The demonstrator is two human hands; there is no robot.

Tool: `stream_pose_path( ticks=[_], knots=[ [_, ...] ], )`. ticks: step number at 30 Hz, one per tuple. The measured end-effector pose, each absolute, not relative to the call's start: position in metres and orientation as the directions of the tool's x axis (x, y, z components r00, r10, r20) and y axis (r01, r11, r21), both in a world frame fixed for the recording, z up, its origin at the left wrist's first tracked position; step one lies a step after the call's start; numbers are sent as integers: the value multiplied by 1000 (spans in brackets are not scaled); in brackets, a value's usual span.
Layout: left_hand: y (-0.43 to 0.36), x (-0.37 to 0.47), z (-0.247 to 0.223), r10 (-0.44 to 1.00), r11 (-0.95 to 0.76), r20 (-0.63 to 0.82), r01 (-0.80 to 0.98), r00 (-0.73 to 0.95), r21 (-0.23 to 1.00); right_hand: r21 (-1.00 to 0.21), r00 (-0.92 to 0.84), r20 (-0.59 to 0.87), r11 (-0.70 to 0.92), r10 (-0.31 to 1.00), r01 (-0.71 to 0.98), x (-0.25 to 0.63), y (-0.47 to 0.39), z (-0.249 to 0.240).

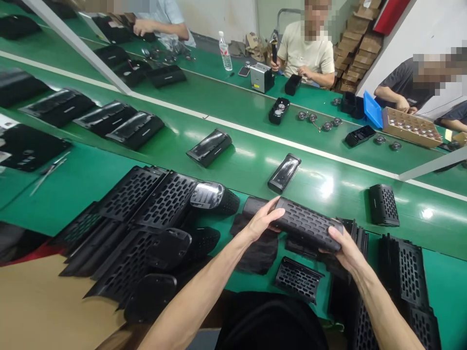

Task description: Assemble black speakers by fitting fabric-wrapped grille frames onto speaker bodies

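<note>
Between my two hands is a black speaker housing point(308, 221) with a slotted grille facing up, held tilted over the near edge of the bench. My left hand point(264, 217) grips its left end, thumb on the grille. At the right end my right hand point(345, 245) is wrapped round it, thumb on top and the other fingers mostly hidden beneath. Below lies a loose slotted grille panel point(298, 280) on the green mat. Dark cloth or foam point(257, 253) lies under my left forearm.
Stacked grille panels point(126, 194) lie at left, with more grille panels point(410, 272) at right. Black housings point(209, 147) stand along the green conveyor point(248, 163). Across it, a co-worker point(306, 53) holds a tool. A white post point(83, 48) slants at upper left.
</note>
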State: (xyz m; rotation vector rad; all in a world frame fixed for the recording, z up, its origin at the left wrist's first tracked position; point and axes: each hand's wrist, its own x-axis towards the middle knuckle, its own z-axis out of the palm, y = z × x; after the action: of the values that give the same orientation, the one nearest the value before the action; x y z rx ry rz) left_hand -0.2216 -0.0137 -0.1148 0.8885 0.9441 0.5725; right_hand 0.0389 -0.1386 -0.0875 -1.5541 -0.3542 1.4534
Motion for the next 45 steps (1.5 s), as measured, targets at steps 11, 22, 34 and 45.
stream_pose_path(
  ticks=[11,22,34,45],
  knots=[
    [-87,-292,-178,968,114,-247,803,42,584,-722,615,-684,-245,393,-647,87,20,-154],
    [-74,-263,-221,958,10,-247,842,147,539,-810,705,-586,-293,400,-508,69,-41,-138],
    [-171,-249,-195,876,-298,-67,647,477,702,-711,252,-688,-702,680,-46,-102,-192,-199],
    [-172,-224,-207,740,-100,-540,860,401,501,-374,658,-573,-870,488,321,-11,-297,-222]
  ],
)
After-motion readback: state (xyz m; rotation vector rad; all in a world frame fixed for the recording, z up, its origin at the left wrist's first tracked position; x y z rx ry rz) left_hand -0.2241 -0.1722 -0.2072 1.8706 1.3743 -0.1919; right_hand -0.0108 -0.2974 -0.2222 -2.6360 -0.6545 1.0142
